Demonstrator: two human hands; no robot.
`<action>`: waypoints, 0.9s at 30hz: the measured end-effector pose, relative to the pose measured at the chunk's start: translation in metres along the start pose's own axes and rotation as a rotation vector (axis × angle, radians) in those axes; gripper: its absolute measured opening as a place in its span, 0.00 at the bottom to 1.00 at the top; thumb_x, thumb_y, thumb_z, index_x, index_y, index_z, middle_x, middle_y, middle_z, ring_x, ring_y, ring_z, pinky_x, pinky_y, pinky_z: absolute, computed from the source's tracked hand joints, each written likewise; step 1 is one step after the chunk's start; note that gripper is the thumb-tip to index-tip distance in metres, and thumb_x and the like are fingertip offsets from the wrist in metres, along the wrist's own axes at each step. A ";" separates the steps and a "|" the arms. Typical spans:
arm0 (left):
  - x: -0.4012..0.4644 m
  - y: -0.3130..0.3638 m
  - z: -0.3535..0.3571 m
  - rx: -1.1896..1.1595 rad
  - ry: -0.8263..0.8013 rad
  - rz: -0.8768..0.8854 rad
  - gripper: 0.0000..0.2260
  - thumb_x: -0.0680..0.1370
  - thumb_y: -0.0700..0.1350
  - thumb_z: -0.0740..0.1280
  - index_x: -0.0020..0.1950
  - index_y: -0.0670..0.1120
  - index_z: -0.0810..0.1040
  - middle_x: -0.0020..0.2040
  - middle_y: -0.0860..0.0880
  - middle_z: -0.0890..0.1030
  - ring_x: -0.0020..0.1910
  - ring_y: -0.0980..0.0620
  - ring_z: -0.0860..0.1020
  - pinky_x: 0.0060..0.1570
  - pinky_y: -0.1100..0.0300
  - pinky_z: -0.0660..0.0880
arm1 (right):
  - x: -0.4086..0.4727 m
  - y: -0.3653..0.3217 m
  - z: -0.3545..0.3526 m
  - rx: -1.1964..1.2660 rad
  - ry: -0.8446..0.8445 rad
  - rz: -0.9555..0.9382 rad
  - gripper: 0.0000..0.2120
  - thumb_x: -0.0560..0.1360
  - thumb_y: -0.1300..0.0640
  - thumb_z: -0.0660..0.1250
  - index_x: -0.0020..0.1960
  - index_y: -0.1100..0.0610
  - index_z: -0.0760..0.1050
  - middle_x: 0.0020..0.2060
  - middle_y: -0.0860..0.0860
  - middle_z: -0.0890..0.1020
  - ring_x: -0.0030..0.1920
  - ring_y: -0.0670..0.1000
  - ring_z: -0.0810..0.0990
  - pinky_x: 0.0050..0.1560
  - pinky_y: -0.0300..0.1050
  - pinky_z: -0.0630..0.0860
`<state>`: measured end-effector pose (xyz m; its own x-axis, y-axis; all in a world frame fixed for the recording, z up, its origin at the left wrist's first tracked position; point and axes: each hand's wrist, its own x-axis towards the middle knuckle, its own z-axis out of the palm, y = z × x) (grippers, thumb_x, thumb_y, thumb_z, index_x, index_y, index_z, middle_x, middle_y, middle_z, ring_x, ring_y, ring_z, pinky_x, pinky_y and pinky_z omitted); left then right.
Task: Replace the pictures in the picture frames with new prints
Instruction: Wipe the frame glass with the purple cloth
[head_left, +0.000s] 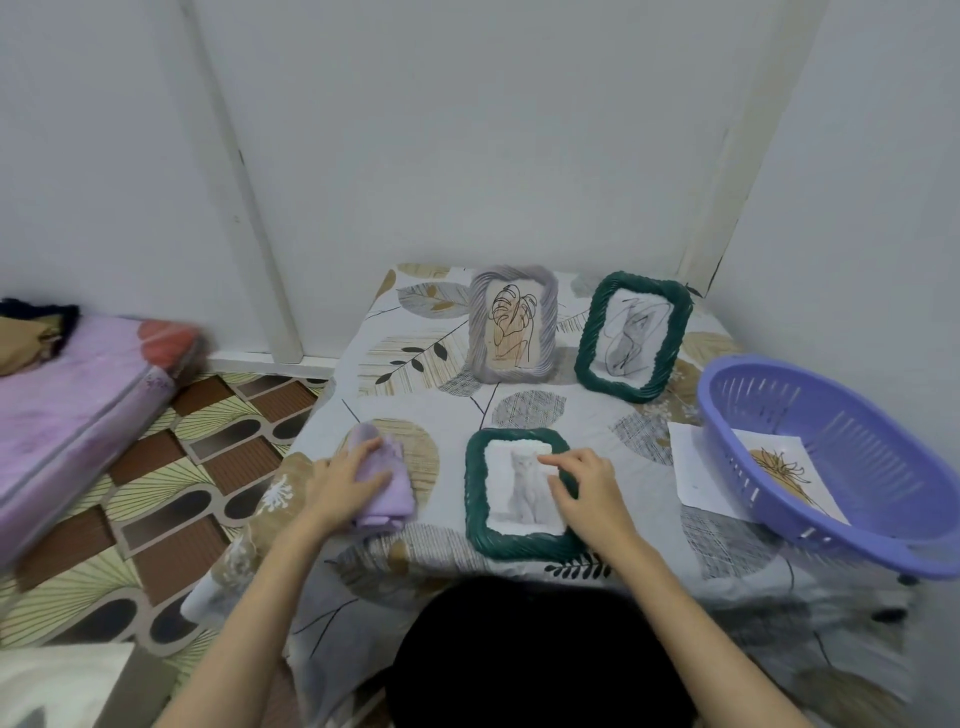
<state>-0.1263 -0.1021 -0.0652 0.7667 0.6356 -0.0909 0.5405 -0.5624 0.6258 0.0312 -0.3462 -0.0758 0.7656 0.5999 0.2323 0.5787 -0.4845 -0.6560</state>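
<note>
Flat, long axis away — green frame (521, 493) under right hand's (587, 493) loose grip; left hand (347, 480) clutches cloth (382, 480).

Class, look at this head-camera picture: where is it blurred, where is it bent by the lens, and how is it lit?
Head view: the pink mattress at the left edge is smeared with blur, while the lying dark green woven frame is fairly sharp. The wide lens bows the white wall trim and stretches the purple plastic basket. Light is soft and even, without glare or hard shadows.
</note>
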 end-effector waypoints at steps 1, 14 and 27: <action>0.001 -0.007 0.000 0.216 -0.060 -0.043 0.21 0.79 0.54 0.57 0.73 0.57 0.59 0.75 0.45 0.58 0.69 0.42 0.62 0.64 0.49 0.62 | -0.002 0.002 0.001 -0.035 0.016 -0.011 0.13 0.75 0.62 0.63 0.58 0.54 0.78 0.47 0.48 0.72 0.52 0.51 0.67 0.55 0.42 0.66; 0.009 0.066 0.079 0.157 -0.176 0.226 0.31 0.77 0.53 0.63 0.75 0.45 0.54 0.73 0.42 0.63 0.72 0.43 0.59 0.71 0.52 0.55 | -0.010 0.013 0.008 -0.246 -0.167 0.226 0.24 0.80 0.52 0.53 0.74 0.57 0.56 0.75 0.53 0.56 0.75 0.52 0.50 0.72 0.58 0.40; -0.011 0.089 0.066 -0.871 -0.084 0.127 0.37 0.62 0.23 0.71 0.61 0.57 0.73 0.61 0.56 0.74 0.52 0.53 0.77 0.51 0.57 0.78 | -0.020 0.002 -0.006 0.612 0.154 0.211 0.25 0.71 0.69 0.69 0.66 0.58 0.71 0.66 0.48 0.72 0.66 0.44 0.70 0.67 0.45 0.68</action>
<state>-0.0633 -0.1945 -0.0597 0.8443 0.5357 -0.0155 0.0197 -0.0021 0.9998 0.0185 -0.3633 -0.0772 0.9026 0.4123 0.1241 0.1827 -0.1059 -0.9774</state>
